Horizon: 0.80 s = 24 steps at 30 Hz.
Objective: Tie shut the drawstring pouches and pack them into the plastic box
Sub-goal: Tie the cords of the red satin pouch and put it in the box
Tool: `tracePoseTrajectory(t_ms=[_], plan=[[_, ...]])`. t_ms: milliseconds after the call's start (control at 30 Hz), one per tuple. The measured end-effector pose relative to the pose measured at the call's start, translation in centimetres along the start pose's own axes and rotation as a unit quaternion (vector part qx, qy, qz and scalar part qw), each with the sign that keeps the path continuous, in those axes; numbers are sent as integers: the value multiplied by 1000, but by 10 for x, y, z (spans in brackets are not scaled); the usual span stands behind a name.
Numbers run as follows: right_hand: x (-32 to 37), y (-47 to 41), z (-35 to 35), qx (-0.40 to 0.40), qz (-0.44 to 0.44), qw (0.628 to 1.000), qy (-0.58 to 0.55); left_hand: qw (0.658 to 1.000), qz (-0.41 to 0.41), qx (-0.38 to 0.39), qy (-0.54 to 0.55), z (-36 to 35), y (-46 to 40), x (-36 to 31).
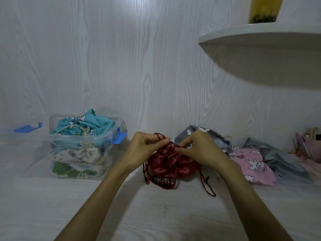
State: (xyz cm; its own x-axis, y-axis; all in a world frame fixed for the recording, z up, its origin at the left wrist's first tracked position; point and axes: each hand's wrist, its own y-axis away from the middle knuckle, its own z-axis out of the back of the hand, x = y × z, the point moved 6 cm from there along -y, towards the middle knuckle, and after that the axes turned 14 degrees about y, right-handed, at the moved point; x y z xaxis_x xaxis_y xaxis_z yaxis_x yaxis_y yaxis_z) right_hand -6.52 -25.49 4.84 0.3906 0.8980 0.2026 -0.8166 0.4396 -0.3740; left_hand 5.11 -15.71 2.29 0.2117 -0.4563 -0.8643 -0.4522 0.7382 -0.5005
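Beside the plastic box (83, 143), left hand (147, 146) and right hand (199, 146) both pinching the red pouch's (171, 164) drawstring (160, 136).

Red satin pouch (171, 165) gathered shut, on surface; clear plastic box (81, 145) (blue latches) left, holding pouches.

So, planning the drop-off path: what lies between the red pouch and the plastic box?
In the head view, only the left hand and its forearm cross that stretch between red pouch and plastic box; otherwise bare tabletop.
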Motion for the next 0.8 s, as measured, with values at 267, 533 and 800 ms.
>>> tracePoseTrajectory(t_ms=[267,533,800], plan=[[-11,5,17,19,-9,981,-192,990,89,-108,29,21,-4,16],[-26,17,-15,267,-52,956,-111,969,201,-67,130,19,0,32],[-13,23,-41,368,-67,925,-73,949,305,15,78,-3,6,36]])
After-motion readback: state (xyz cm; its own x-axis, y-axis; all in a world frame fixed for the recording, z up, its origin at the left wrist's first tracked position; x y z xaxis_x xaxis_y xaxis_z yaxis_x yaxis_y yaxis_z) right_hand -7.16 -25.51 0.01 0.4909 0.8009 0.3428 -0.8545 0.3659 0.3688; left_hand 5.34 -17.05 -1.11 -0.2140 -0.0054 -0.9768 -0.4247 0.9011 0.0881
